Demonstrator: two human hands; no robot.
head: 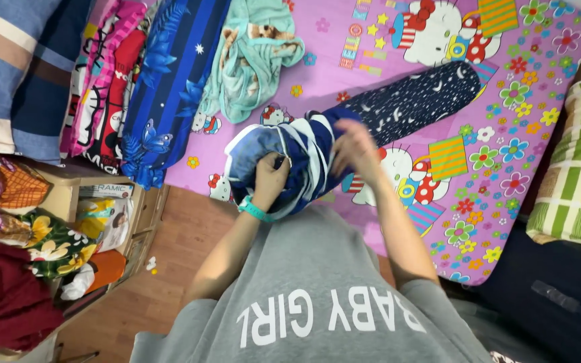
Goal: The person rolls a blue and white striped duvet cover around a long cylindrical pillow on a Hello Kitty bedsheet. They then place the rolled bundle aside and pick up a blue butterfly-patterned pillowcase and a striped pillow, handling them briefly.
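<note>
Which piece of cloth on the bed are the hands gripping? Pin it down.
The blue-and-white striped cloth, bunched between left hand and right hand. The teal bear-print blanket and star-speckled navy cloth lie untouched.

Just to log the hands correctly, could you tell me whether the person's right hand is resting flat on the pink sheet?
No: the right hand is up on the blue striped cloth, gripping it together with the left hand.

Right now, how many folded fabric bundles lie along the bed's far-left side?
3: a pink patterned one, a blue butterfly one beside it, then a teal bear-print one. Others may be hidden.
</note>
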